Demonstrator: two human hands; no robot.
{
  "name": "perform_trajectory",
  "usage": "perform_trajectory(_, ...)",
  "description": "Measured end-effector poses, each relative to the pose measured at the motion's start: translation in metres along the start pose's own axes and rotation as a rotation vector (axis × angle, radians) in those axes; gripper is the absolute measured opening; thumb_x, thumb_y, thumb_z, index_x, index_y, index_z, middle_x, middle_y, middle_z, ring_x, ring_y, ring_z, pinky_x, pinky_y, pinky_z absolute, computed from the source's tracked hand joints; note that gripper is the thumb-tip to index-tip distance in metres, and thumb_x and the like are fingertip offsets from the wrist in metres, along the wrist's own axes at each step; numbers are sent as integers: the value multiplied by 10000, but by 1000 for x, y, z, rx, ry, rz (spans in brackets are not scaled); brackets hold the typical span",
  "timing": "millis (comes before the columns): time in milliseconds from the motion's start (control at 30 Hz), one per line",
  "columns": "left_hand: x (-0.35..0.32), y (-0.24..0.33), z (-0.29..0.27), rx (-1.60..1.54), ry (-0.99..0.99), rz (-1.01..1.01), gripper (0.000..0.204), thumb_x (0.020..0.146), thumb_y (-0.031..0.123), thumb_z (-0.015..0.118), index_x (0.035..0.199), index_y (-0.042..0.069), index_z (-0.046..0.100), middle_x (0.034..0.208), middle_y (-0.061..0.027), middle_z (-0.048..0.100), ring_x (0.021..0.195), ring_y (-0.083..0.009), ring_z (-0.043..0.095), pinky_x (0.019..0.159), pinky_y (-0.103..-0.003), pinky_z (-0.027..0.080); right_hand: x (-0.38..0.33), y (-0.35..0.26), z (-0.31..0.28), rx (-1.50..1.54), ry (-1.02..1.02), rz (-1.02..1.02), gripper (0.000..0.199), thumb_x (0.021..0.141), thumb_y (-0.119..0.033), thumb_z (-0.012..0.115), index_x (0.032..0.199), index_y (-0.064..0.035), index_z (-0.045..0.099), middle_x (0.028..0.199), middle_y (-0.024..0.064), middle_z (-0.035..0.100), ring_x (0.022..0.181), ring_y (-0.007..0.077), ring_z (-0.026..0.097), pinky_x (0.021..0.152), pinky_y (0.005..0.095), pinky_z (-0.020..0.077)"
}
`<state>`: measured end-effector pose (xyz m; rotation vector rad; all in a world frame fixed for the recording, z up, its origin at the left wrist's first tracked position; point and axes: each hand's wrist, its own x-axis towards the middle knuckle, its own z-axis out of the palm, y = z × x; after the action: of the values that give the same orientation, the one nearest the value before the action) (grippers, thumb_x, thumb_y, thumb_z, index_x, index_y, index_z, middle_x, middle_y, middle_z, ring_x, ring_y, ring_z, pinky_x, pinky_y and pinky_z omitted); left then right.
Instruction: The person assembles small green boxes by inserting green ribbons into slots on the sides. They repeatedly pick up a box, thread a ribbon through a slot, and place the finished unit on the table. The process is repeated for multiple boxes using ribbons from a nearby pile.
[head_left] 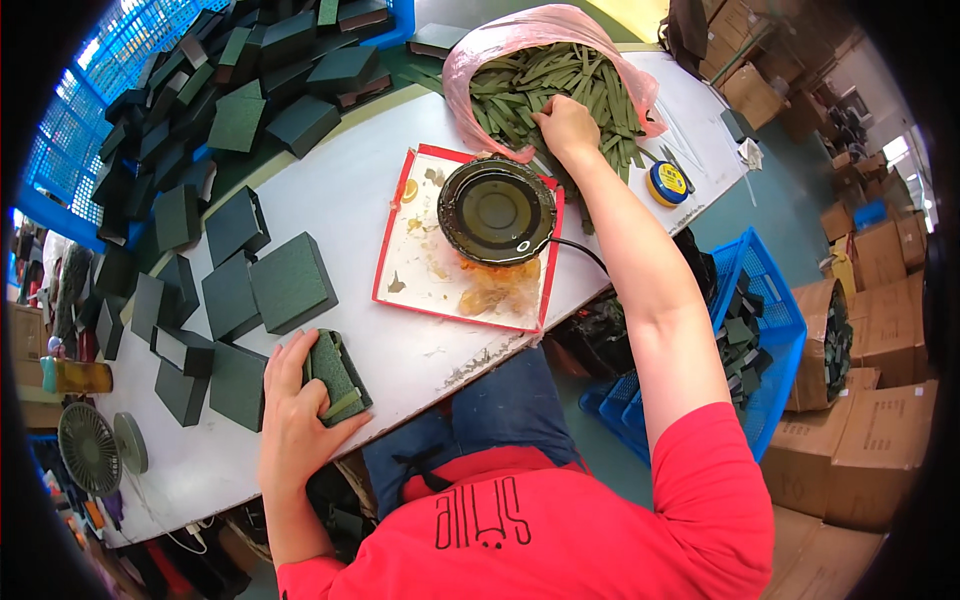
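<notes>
My left hand (300, 395) is closed around a small dark green box (338, 375) at the table's near edge. A lighter green strip lies across the lower part of that box. My right hand (570, 130) reaches over a pink plastic bag (490, 45) full of loose green strips (545, 85). Its fingers are pinched at the strips and seem to have one by its end, partly hidden by the hand. Between my hands stands a round dark pot (497, 212), wet inside, on a white board with a red rim (400, 262). Drips and amber residue stain the board.
Several green boxes (293, 283) lie left of the board, and more are heaped by a blue crate (60, 150). A black cord (585, 250) runs from the pot. A round yellow-and-blue tin (668, 184) sits right. A small fan (88, 449) and floor crate (785, 330) flank the table.
</notes>
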<state>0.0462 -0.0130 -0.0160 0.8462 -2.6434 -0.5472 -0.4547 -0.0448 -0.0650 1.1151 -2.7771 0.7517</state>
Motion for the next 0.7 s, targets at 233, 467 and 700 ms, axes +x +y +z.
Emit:
perform_trajectory(233,0,4,-3,115,9,19,543,490,125,911,649,47,398,1467,-214,474,1337,-419,443,1123,-567,297,10,17,-11,362,106,-56,259,783,-273,752,903,-45,719,892,135,734,875,276,706,805,391,541)
perform_trajectory(467,4,3,1,79,37,31,514,545,166,897,731,54,430,1429,-229,493,1296,-411,472,1106,-585,305,-22,13,-75,1091,93,-96,131,935,-50,598,1044,21,596,979,128,700,823,184,693,721,292,539)
perform_trajectory(700,1,2,9,62,46,49,530,543,150,897,725,59,407,1441,-224,487,1301,-425,454,1109,-567,301,-135,4,-175,1290,-49,63,181,1022,-75,488,1162,18,555,956,37,588,587,33,373,521,203,318)
